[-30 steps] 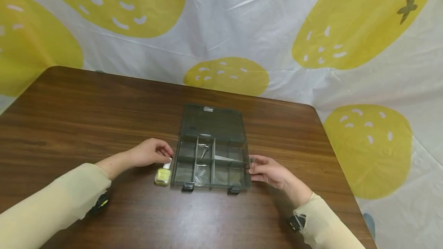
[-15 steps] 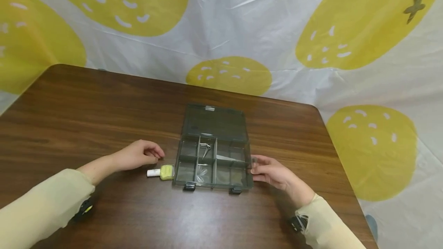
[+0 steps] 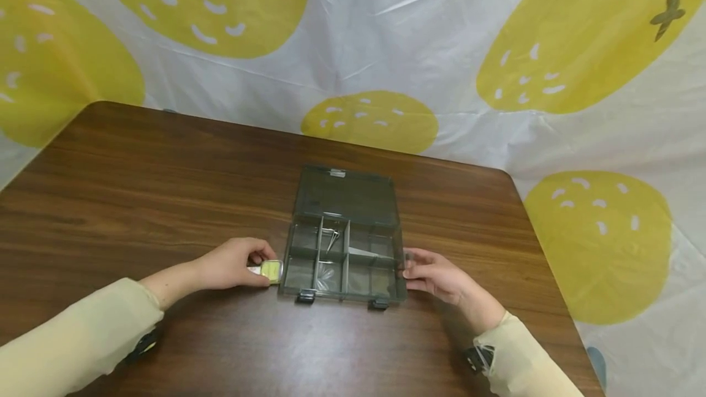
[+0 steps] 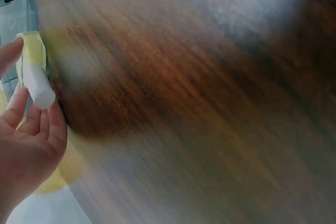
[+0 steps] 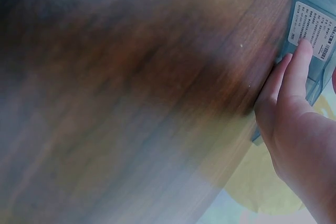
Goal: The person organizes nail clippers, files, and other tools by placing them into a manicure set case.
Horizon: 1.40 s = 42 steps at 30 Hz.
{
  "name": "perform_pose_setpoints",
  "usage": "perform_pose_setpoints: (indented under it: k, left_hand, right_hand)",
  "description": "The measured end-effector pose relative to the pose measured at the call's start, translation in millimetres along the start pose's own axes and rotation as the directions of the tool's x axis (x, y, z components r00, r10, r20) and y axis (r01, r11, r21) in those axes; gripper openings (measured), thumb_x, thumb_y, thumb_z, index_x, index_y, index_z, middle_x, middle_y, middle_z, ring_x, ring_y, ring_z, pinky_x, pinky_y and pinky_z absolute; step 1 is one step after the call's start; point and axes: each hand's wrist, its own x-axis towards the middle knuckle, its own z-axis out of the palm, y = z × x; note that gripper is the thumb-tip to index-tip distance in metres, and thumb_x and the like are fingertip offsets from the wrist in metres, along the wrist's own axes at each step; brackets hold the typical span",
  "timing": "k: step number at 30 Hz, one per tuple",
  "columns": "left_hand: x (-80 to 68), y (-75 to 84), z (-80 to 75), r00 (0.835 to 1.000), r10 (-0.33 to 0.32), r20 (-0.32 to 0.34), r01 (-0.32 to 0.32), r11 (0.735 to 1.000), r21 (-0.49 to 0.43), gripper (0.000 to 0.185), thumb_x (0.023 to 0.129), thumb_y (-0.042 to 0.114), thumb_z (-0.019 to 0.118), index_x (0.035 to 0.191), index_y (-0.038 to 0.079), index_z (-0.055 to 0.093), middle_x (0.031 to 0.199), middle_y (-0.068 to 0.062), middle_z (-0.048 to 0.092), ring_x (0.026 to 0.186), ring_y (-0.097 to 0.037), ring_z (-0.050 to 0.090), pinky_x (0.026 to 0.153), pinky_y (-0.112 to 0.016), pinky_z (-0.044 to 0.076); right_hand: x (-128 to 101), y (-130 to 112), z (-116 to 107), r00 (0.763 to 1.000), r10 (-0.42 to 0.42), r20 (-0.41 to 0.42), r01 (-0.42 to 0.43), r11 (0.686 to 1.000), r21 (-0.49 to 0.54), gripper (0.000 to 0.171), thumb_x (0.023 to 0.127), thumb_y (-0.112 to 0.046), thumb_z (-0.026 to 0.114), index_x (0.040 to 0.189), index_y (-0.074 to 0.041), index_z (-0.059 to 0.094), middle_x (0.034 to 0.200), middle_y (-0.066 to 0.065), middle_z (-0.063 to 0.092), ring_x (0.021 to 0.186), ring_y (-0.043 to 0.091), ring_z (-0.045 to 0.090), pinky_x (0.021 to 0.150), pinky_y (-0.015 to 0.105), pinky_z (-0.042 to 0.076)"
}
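My left hand (image 3: 234, 262) pinches a small nail polish bottle (image 3: 271, 270) between thumb and fingers, just left of the dark see-through compartment box (image 3: 344, 297). The bottle lies tilted on its side: its yellow-green body points at the box, and its white cap (image 4: 39, 88) faces back under the palm in the left wrist view. On the other side, my right hand (image 3: 438, 277) rests its fingers against the box's right wall. In the right wrist view those fairly straight fingers (image 5: 296, 72) touch the wall by a white printed label (image 5: 313, 30).
The box's lid (image 3: 346, 195) lies folded back, away from me. Thin metal pieces (image 3: 332, 241) and a clear fan-shaped piece (image 3: 326, 277) sit in its middle compartments. Brown wooden table (image 3: 182, 195) surrounds it, and a patterned curtain (image 3: 386, 35) hangs behind.
The nail polish bottle stood cap-up-and-away, then lay with its cap to the left, released. Now my left hand has moved right and taken hold of it. My right hand stays at the box.
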Motion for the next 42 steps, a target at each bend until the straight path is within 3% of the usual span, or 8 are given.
perform_pose_setpoints:
  k: [7, 11, 16, 24, 31, 42]
  left_hand:
    - [1.5, -2.9, -5.4, 0.999, -0.043, 0.002, 0.043, 0.99, -0.137, 0.036, 0.069, 0.009, 0.079, 0.097, -0.001, 0.06, 0.09, -0.009, 0.062, 0.082, -0.012, 0.058, 0.072, -0.02, 0.049]
    - [1.7, -8.2, -8.5, 0.995, -0.095, 0.014, 0.095, 0.957, -0.274, 0.036, 0.073, 0.012, 0.077, 0.101, -0.006, 0.062, 0.094, -0.014, 0.065, 0.084, -0.013, 0.062, 0.071, -0.021, 0.052]
    - [-0.1, -16.0, -13.5, 0.99, -0.14, 0.022, 0.137, 0.91, -0.392, 0.04, 0.077, 0.018, 0.073, 0.107, -0.007, 0.063, 0.094, -0.009, 0.068, 0.08, -0.008, 0.06, 0.071, -0.023, 0.051]
    - [1.3, -5.9, -28.0, 0.963, -0.264, 0.059, 0.262, 0.857, -0.445, 0.044, 0.082, 0.012, 0.068, 0.119, -0.01, 0.057, 0.097, -0.01, 0.064, 0.081, -0.01, 0.058, 0.076, -0.023, 0.052]
    - [7.2, -1.7, -33.7, 0.963, -0.257, 0.085, 0.265, 0.832, -0.487, 0.045, 0.084, 0.01, 0.066, 0.121, -0.013, 0.053, 0.099, -0.01, 0.063, 0.083, -0.009, 0.059, 0.079, -0.023, 0.053]
    - [20.6, 16.0, -28.5, 0.972, -0.211, 0.103, 0.233, 0.812, -0.536, 0.043, 0.084, 0.008, 0.065, 0.119, -0.014, 0.055, 0.101, -0.011, 0.065, 0.082, -0.008, 0.061, 0.081, -0.027, 0.053]
  right_hand:
    - [1, 0, 0, 1.0, -0.004, -0.002, 0.004, 1.0, -0.006, 0.07, 0.087, 0.006, 0.048, 0.143, 0.014, 0.007, 0.092, -0.004, 0.055, 0.089, 0.006, 0.06, 0.081, 0.022, 0.052]
    - [1, 0, 1, 1.0, 0.0, -0.01, 0.0, 1.0, -0.009, 0.071, 0.087, 0.006, 0.048, 0.143, 0.014, 0.006, 0.091, -0.004, 0.054, 0.089, 0.006, 0.06, 0.081, 0.022, 0.052]
    - [2, -1, 3, 1.0, 0.004, -0.015, -0.004, 1.0, -0.018, 0.071, 0.087, 0.006, 0.048, 0.143, 0.014, 0.006, 0.089, -0.005, 0.053, 0.088, 0.006, 0.059, 0.082, 0.022, 0.052]
    - [4, -1, 3, 1.0, 0.012, -0.017, -0.012, 0.999, -0.03, 0.071, 0.088, 0.003, 0.049, 0.143, 0.013, 0.006, 0.09, -0.004, 0.053, 0.089, 0.006, 0.059, 0.081, 0.022, 0.052]
    - [7, -1, 3, 0.997, 0.053, -0.064, -0.057, 0.997, -0.06, 0.062, 0.097, -0.014, 0.045, 0.144, 0.011, 0.012, 0.095, -0.003, 0.056, 0.089, 0.007, 0.057, 0.081, 0.023, 0.052]
    - [6, 0, 3, 0.997, 0.041, -0.065, -0.043, 0.998, -0.04, 0.058, 0.097, -0.009, 0.044, 0.143, 0.012, 0.016, 0.093, -0.004, 0.059, 0.087, 0.007, 0.058, 0.08, 0.023, 0.052]
